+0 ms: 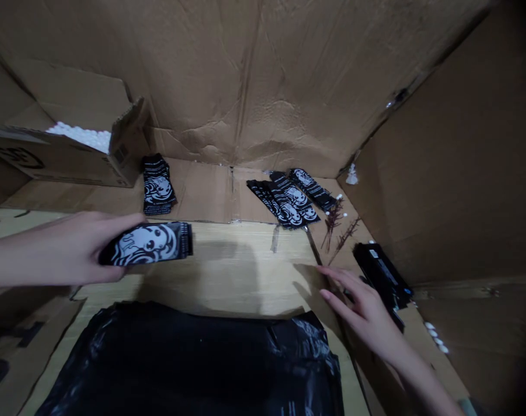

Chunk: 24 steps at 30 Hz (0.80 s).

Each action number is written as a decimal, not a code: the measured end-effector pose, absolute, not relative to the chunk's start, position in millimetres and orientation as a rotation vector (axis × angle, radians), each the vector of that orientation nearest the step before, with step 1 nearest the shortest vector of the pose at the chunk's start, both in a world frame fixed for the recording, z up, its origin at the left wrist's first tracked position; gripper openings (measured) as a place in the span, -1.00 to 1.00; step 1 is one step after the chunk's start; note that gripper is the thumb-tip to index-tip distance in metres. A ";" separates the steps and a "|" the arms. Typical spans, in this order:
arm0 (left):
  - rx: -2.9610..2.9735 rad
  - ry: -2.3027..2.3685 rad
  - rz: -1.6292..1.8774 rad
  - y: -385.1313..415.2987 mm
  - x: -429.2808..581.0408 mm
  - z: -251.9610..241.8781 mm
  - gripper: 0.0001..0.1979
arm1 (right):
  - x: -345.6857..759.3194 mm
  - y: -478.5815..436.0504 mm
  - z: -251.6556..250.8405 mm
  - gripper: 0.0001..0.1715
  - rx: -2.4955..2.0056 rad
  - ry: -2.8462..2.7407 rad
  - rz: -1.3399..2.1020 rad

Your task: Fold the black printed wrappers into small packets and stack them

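My left hand (92, 245) grips a stack of black packets (152, 242) with a white printed figure, held above the pale wooden surface (228, 260) at the left. My right hand (358, 300) hovers at the right with its fingers apart and nothing in them, just left of some plain black packets (382, 274). Nearest to me lies a large pile of black plastic bags (193, 364). Along the back, one stack of printed packets (158, 188) sits beside the carton, and several more printed packets (289, 199) lie fanned out right of the middle.
An open carton (67, 162) holding white pellets (81, 136) stands at the back left. Cardboard walls (245, 81) rise behind and at the right. Dark reddish twigs (332, 225) and a small white figure (352, 174) are at the back right. White pieces (436, 337) lie by the right wall.
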<state>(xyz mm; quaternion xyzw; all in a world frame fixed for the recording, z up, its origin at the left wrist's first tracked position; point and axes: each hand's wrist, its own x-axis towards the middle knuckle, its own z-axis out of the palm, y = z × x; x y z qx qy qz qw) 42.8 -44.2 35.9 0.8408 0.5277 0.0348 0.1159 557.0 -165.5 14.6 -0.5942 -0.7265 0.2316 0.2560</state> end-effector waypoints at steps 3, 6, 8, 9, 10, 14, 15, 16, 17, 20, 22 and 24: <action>2.469 1.284 0.159 -49.2 89.1 55.9 -0.30 | 507.6 -143.7 15.9 -0.42 -1.431 -1.514 1.342; 2.473 1.109 0.000 -42.5 142.2 63.6 -0.53 | 460.3 -113.7 8.7 -0.23 -1.174 -1.057 1.897; 2.483 1.030 -0.133 -30.8 171.2 56.4 -0.57 | 440.4 -93.1 1.1 -0.22 -1.077 -0.938 2.069; 2.513 1.033 -0.164 -23.4 182.3 49.7 -0.55 | 434.5 -83.5 -2.6 -0.28 -1.069 -0.920 2.068; 2.538 1.044 -0.186 -15.4 190.9 42.0 -0.48 | 430.9 -74.5 -6.0 -0.37 -1.096 -0.905 2.018; 2.579 1.192 -0.177 14.0 205.6 13.0 -0.19 | 430.8 -45.5 -15.5 -0.67 -1.464 -1.039 1.638; 2.573 1.219 -0.159 19.2 206.0 8.1 -0.16 | 432.5 -39.8 -17.5 -0.74 -1.548 -1.098 1.558; 2.571 1.235 -0.132 23.3 205.6 4.3 -0.16 | 434.5 -34.7 -19.7 -0.78 -1.609 -1.147 1.497; 2.575 1.238 -0.100 26.2 204.8 1.5 -0.16 | 436.7 -30.2 -22.0 -0.80 -1.646 -1.176 1.454; 2.631 1.196 -0.030 29.6 201.1 -3.3 -0.27 | 443.0 -20.0 -30.6 -0.73 -1.660 -1.323 1.225; 2.671 1.161 -0.005 29.2 198.5 -5.3 -0.33 | 445.9 -15.8 -36.6 -0.73 -1.628 -1.470 1.016; 2.686 1.144 0.034 28.4 196.1 -7.4 -0.36 | 447.7 -13.1 -41.5 -0.76 -1.591 -1.540 0.911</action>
